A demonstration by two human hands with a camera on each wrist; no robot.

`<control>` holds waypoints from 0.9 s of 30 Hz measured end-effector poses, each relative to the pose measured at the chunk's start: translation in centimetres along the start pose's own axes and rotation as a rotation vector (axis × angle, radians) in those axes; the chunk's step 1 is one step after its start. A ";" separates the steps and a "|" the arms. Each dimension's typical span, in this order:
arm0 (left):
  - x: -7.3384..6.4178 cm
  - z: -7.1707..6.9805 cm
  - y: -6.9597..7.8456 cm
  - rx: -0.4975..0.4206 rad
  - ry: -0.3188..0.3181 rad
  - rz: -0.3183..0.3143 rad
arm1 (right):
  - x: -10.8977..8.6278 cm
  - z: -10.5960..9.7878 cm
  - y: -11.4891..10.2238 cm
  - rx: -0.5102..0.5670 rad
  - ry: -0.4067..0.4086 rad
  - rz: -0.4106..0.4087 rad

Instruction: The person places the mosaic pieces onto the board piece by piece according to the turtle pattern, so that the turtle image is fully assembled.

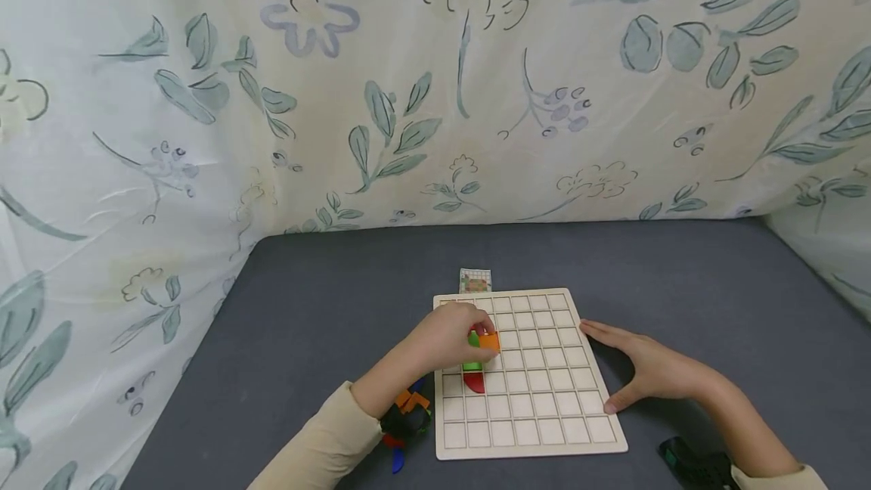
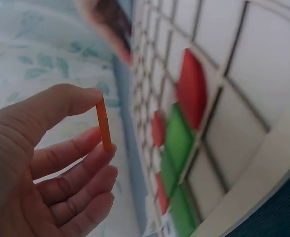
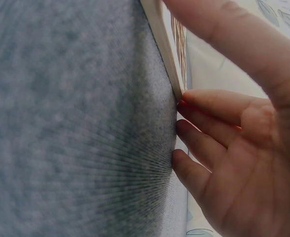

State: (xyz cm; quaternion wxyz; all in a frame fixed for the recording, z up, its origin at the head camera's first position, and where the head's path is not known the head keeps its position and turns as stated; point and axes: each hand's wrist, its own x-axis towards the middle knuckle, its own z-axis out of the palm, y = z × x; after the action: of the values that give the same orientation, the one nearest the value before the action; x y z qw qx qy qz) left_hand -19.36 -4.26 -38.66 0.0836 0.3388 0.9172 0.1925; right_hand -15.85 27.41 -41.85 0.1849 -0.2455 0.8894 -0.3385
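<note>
Orange piece (image 1: pixel 489 342): I judge it light, stiff, possibly slick; best taken by opposite edges. It is above the board (image 1: pixel 531 451), toward the board's left edge, not touching. Left hand (image 1: pixel 454 333) pinches it, thumb opposing fingertips, forearm slanting across that edge. Right hand (image 1: pixel 643 366) spread wide, thumb and fingertips against the board's right edge.

Board (image 1: pixel 534 382) free rightward, coloured pieces (image 1: pixel 474 383) leftward

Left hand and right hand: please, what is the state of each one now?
Left hand: holding an orange piece, pinched between thumb and fingers.
Right hand: open, touching the edge of the grid board.
</note>
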 end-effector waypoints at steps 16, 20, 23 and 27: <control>0.2 2.8 0.0 0.111 0.023 -0.001 | 0.1 0.1 0.2 -0.008 0.002 0.010; 0.2 3.0 -0.1 0.083 0.023 -0.016 | 0.1 0.1 0.1 -0.007 0.001 0.016; 0.2 3.0 -0.1 0.068 0.020 -0.022 | 0.1 0.1 0.1 0.000 -0.002 0.022; 0.2 3.1 -0.1 0.063 0.019 -0.022 | 0.1 0.1 0.1 0.004 -0.004 0.024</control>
State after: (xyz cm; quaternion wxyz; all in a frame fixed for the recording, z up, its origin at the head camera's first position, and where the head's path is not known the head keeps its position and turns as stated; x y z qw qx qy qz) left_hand -18.69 -3.29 -41.54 0.0664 0.3294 0.9271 0.1659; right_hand -15.91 27.34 -41.98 0.1910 -0.2351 0.8912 -0.3376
